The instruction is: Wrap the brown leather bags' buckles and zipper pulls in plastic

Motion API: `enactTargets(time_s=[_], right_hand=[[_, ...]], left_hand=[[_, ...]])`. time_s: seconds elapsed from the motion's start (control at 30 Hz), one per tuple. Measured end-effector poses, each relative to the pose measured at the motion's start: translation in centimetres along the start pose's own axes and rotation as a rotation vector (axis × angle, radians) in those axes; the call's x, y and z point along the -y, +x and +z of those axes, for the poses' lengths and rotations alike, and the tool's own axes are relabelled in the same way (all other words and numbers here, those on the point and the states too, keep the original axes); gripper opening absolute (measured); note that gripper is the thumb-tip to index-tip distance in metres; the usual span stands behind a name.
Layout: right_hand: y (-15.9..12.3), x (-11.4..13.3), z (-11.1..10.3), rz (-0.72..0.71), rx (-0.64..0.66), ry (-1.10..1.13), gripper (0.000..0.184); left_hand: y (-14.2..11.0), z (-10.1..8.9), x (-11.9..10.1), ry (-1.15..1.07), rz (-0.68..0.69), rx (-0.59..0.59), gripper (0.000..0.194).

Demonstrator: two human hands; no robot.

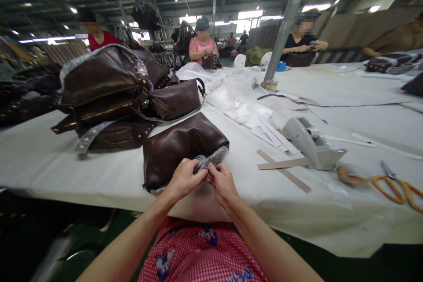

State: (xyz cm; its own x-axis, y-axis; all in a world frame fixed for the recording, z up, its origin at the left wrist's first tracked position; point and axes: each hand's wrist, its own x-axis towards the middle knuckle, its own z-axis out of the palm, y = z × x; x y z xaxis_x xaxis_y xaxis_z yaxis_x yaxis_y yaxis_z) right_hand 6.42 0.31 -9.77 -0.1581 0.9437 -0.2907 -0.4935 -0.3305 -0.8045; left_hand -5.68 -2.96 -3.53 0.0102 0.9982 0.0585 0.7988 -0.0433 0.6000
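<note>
A dark brown leather handbag (181,143) lies on the table right in front of me. Along its near right edge runs a strip of clear plastic wrap (218,155), bunched up where my fingers meet. My left hand (187,177) pinches this wrap from the left. From the right, my right hand (222,180) pinches it too, fingertips almost touching those of the left. Whatever lies under the wrap between the fingers is hidden.
Several brown handbags (102,75) are piled at the left. Clear plastic (231,90) heaps mid-table. A tape dispenser (309,141), crossed cardboard strips (284,165), a tape roll (352,175) and orange-handled scissors (393,183) lie right. A metal post (289,22) rises behind; several people work across the table.
</note>
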Motion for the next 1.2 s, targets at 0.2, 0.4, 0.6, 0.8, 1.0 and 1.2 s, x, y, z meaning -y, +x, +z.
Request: enactTargets(time_s=[0.2, 0.4, 0.6, 0.8, 1.0, 1.2], right_hand=[[0.2, -0.1, -0.3, 0.002, 0.067, 0.047, 0.044], [-0.2, -0.6, -0.7, 0.026, 0.112, 0.088, 0.046], [0.3, 3.3, -6.4, -0.177, 0.231, -0.589, 0.021], [3.6, 12.2, -16.3, -0.563, -0.057, -1.739, 0.036], [7.2, 14.5, -19.6, -0.464, 0.147, -2.008, 0.026], [7.4, 16.3, -19.2, -0.490, 0.217, -1.925, 0.014]], left_hand=[[0.0, 0.2, 1.1, 0.166, 0.163, 0.004, 0.025], [0.0, 0.4, 1.1, 0.207, 0.090, 0.050, 0.028], [1.0, -1.0, 0.9, -0.009, -0.011, 0.161, 0.035], [2.9, -2.0, 0.0, -0.403, -0.216, 0.325, 0.042], [4.5, -3.7, -1.9, -0.514, -0.352, 0.298, 0.043], [5.9, -5.6, -1.8, -0.592, -0.433, 0.297, 0.048]])
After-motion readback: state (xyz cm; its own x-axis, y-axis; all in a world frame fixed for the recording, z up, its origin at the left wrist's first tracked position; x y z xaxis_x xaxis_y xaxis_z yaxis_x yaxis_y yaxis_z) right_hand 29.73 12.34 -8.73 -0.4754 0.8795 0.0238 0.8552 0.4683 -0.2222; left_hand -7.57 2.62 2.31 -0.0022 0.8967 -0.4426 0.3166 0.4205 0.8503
